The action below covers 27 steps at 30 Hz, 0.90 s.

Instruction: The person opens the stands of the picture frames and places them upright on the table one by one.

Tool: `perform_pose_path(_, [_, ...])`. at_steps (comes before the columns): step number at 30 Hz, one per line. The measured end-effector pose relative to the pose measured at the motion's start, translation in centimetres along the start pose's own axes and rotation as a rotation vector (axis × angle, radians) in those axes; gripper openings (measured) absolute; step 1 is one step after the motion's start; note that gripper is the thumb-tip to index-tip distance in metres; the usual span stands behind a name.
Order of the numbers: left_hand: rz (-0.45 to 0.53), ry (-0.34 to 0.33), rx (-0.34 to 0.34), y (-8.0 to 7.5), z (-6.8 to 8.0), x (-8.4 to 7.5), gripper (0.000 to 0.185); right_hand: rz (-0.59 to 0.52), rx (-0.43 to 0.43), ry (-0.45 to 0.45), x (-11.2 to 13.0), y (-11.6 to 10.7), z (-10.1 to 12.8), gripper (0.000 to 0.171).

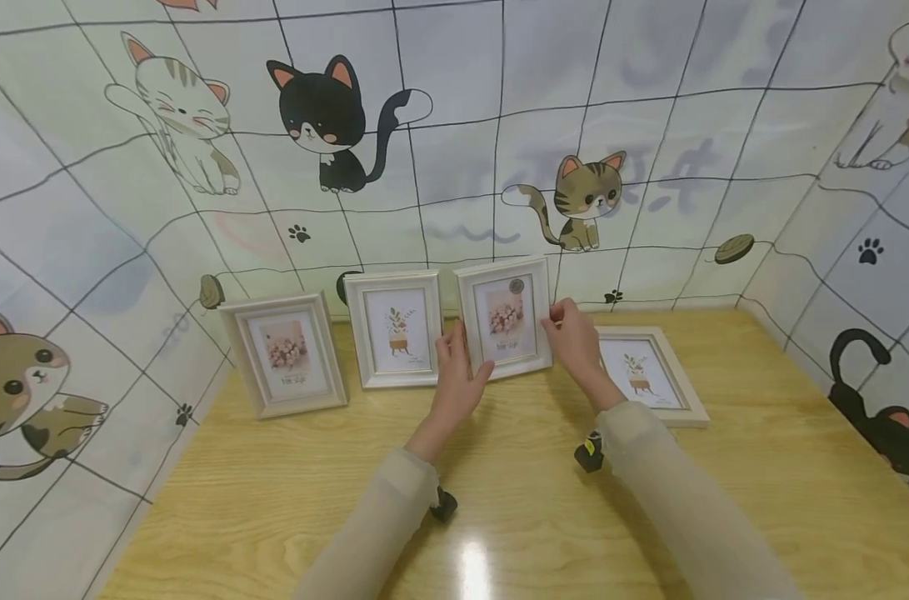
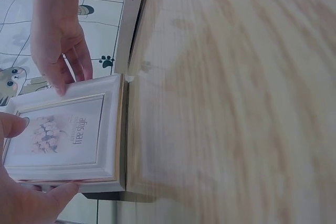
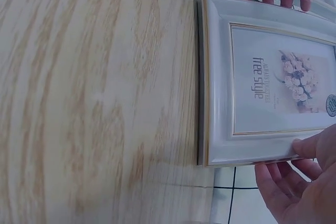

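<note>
A white picture frame [image 1: 503,321] with thin gold lines, a flower picture and "free style" lettering stands on the wooden table, leaning back slightly. My left hand [image 1: 457,375] holds its left edge, the thumb toward the front and the fingers along the side. At the right edge, my right hand [image 3: 310,182] pinches the frame, thumb on the front border and the other fingers curled at the side. Close on the left stands a white frame with a potted-plant print [image 1: 394,329]. A pale frame with a similar plant print [image 1: 641,375] lies nearly flat, right of my right hand.
Farther left, a beige frame with a flower print [image 1: 285,354] stands turned toward the middle. Behind the frames rises a wall [image 1: 454,125] with cat drawings and grid lines; side walls close in the wooden table [image 1: 514,517].
</note>
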<state>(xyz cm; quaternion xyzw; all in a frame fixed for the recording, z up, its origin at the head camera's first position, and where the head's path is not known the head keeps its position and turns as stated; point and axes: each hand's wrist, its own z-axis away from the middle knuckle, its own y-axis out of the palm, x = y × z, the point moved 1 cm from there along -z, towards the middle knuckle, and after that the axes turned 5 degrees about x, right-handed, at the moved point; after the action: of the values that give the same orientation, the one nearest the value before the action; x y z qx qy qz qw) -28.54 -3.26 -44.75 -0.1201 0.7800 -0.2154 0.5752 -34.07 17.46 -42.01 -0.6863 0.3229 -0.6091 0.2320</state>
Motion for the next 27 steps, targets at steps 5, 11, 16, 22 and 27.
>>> perform_pose_path(5, [-0.024, -0.007, 0.008, -0.07, -0.02, -0.12, 0.084, 0.062, 0.014, -0.033, 0.31, -0.28, 0.18, 0.024])
perform_pose_path(11, [-0.05, -0.017, 0.029, -0.24, -0.09, -0.34, 0.086, 0.127, 0.009, -0.081, 0.52, -0.5, 0.3, 0.02])
perform_pose_path(16, [-0.082, -0.029, 0.041, -0.27, -0.3, -0.12, 0.086, 0.152, 0.012, -0.09, 0.67, -0.52, 0.31, 0.018])
perform_pose_path(22, [-0.093, -0.057, 0.045, -0.35, -0.44, 0.07, 0.087, 0.176, 0.007, -0.104, 0.5, -0.24, 0.24, 0.016])
perform_pose_path(27, [-0.095, -0.062, 0.041, -0.34, -0.53, -0.13, 0.087, 0.184, 0.0, -0.1, 0.49, -0.35, 0.37, 0.016])
